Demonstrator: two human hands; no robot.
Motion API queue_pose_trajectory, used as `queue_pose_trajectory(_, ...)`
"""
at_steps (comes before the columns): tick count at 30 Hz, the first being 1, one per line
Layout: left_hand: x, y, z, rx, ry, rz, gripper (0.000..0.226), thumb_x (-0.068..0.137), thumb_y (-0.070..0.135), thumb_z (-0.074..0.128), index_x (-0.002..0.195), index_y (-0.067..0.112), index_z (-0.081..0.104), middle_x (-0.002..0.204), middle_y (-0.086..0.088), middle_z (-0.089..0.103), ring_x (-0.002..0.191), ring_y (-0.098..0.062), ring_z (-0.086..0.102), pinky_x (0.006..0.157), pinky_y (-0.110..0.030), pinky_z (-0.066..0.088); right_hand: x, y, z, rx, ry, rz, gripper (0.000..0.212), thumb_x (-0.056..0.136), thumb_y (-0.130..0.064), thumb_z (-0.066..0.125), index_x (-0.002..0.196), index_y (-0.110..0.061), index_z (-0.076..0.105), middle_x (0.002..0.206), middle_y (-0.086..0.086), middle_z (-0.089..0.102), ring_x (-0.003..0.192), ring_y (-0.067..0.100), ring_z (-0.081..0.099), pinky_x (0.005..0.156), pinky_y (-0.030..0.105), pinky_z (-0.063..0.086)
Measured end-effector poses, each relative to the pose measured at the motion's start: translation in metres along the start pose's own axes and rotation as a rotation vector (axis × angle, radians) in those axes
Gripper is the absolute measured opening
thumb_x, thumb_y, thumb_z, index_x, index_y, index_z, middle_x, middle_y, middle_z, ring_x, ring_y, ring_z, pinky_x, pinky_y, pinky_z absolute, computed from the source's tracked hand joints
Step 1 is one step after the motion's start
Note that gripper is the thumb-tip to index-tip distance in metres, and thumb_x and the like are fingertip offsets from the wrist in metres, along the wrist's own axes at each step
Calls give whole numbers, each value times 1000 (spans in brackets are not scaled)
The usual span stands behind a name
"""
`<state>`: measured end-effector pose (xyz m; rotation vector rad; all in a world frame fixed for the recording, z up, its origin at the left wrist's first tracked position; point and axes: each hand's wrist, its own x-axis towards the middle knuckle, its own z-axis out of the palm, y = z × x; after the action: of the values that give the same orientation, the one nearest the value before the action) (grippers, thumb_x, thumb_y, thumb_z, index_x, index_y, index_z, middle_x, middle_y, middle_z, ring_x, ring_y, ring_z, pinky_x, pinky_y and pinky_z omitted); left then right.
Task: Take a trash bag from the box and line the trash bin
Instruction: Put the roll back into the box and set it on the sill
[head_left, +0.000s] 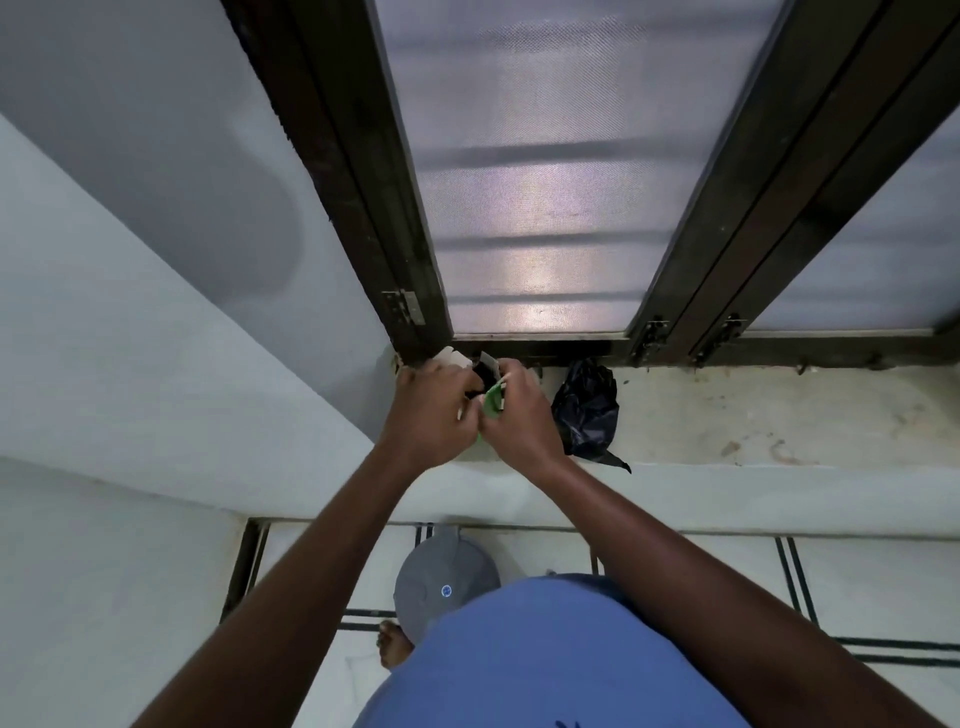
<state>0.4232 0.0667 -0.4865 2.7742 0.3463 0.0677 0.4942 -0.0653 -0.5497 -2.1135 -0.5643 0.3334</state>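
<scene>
On sill (727, 415) | both hands grip box (491, 397); black bag (587, 410) beside

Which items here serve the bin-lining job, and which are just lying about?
Job: box, gripped by left hand and right hand; grey trash bin on the floor below.
Lying about: crumpled black bag on the window ledge.

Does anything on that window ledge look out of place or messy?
A crumpled black bag lies loose on the ledge right of the hands, one corner hanging over the edge. The ledge is stained and speckled with dirt near the window frame.
</scene>
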Motion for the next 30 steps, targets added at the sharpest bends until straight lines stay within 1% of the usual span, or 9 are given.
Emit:
queue_pose_trajectory(4,4,-1,7,7,-55,60,24,102,31,49,110,27,71,107,7,74,112,-24,58,97,-46,35,-2,3,2,-57,0,-28,26,97,-27,69,113,-18,51,105,0,58,92,24,57,78,55,55)
queue_pose_trajectory(8,15,-3,8,-56,-9,-68,21,102,26,58,122,23,62,108,2,73,107,-23,67,98,-44,38,-5,-1,5,-63,14,-36,41,98,-36,72,132,-27,51,115,-4,65,95,22,66,79,49,59)
queue_pose_trajectory(11,14,3,13,-5,33,-93,17,101,25,57,111,25,70,97,5,64,102,-25,64,97,-46,40,-6,-3,6,-51,41,-31,41,98,-42,67,133,-33,47,117,-6,68,97,23,69,77,51,61)
queue_pose_trajectory(16,12,-1,21,92,42,-49,26,103,38,60,117,30,80,122,0,59,123,-27,48,110,-49,25,-7,4,3,-37,68,-59,39,99,-24,71,132,-27,51,116,-3,62,95,21,63,76,49,58)
queue_pose_trajectory(19,8,-1,25,-144,183,-74,23,102,33,64,114,24,82,118,0,60,114,-23,50,104,-42,31,-8,6,1,-12,79,-68,38,101,-35,74,131,-31,50,116,-3,61,91,17,63,71,38,54)
queue_pose_trajectory(21,2,-4,36,-344,339,-277,16,100,21,64,112,16,73,118,-4,63,108,-22,57,94,-33,41,-7,9,2,-26,86,-73,38,101,-45,77,127,-32,53,114,-3,61,91,16,63,72,39,57)
queue_pose_trajectory(25,-3,-12,45,-1027,23,-814,24,101,14,53,116,8,71,123,-19,76,92,-27,74,82,-38,60,-12,14,-1,-73,64,-124,53,94,-51,82,136,-26,61,122,-4,61,98,16,65,78,37,60)
queue_pose_trajectory(27,-4,-14,45,-1299,-28,-846,27,105,12,52,121,11,74,119,-15,79,89,-23,75,76,-35,60,-16,13,-3,-48,26,-137,58,94,-53,79,142,-24,63,129,-4,61,106,15,66,84,35,60)
queue_pose_trajectory(30,-5,-21,42,-1234,34,-751,27,106,14,59,130,17,71,119,-6,77,97,-21,70,76,-33,55,-17,13,-3,20,-2,-147,44,105,-51,64,142,-28,66,132,-8,62,111,11,67,93,41,64)
